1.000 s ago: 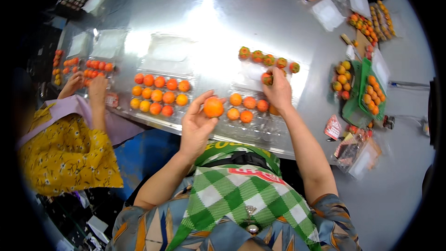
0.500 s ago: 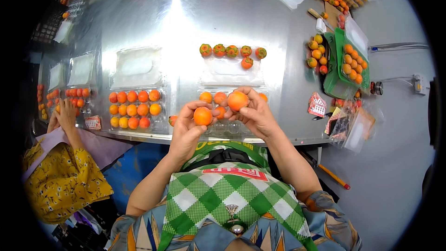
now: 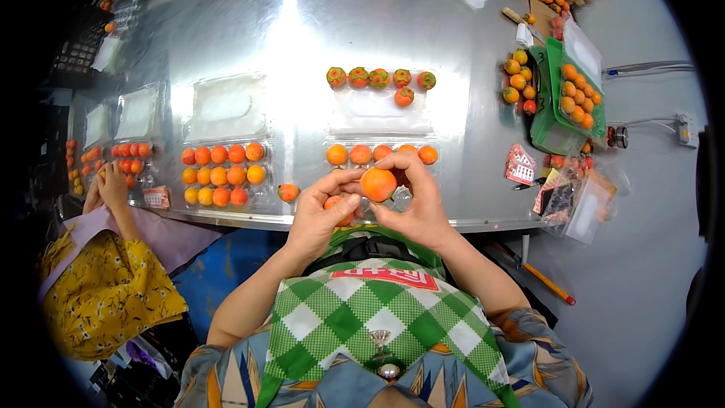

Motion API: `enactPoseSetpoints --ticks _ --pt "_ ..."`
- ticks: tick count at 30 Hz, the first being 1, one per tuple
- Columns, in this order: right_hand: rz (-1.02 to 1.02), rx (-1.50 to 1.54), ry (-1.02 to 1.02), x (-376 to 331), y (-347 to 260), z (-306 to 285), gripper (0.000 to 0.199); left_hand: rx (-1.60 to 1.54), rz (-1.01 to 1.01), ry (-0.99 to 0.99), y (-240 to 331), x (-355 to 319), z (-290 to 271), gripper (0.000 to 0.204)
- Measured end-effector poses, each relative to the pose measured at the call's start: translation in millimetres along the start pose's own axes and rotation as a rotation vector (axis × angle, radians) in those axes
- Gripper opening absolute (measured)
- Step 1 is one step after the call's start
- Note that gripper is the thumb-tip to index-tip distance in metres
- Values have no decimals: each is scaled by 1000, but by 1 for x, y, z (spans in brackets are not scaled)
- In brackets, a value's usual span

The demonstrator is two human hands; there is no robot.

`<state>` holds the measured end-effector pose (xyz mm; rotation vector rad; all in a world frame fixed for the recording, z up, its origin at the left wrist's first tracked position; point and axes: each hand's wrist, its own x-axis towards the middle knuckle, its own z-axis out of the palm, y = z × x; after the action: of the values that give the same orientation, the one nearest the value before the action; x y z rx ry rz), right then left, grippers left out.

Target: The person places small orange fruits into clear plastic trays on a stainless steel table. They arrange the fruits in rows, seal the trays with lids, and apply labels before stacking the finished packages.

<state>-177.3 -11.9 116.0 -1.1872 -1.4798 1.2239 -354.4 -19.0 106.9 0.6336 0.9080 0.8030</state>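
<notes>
Close together over the table's near edge, both my hands hold orange persimmons. My right hand (image 3: 418,208) grips a round persimmon (image 3: 378,184) between thumb and fingers, and the left fingertips touch its side. Lower down, my left hand (image 3: 313,219) is closed around another persimmon (image 3: 339,210), partly covered by the thumb. Behind them a clear plastic tray (image 3: 403,195) has a row of persimmons (image 3: 361,154) along its far side; my hands hide part of it. Its lid (image 3: 381,117) carries a white pad, with several green-capped persimmons (image 3: 380,78) along the far edge.
A loose persimmon (image 3: 288,192) lies left of my hands. Farther left stands a filled tray (image 3: 220,175) with an open lid (image 3: 226,108). A co-worker's hands (image 3: 112,187) work at the far left. Green crates (image 3: 549,132) with fruit, a knife (image 3: 516,17) and plastic packaging (image 3: 578,204) are at right.
My hands have come closer together. The right hand's persimmon has moved left and slightly down to the left fingertips, while the left hand's persimmon has dropped lower and turned under the thumb.
</notes>
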Motion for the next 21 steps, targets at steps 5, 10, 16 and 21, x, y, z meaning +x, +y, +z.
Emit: enactPoseSetpoints --ticks 5,10,16,21 --pt "-32 -80 10 0 -3 5 40 25 24 -6 0 0 5 40" --pt "-201 -206 3 0 0 5 46 -63 6 -33 -8 3 2 36" --pt "-172 -118 -48 2 -6 3 50 -770 -335 -344 -21 9 -12 51" --pt "52 195 -19 -11 5 16 47 -618 -400 -246 -22 10 -9 50"
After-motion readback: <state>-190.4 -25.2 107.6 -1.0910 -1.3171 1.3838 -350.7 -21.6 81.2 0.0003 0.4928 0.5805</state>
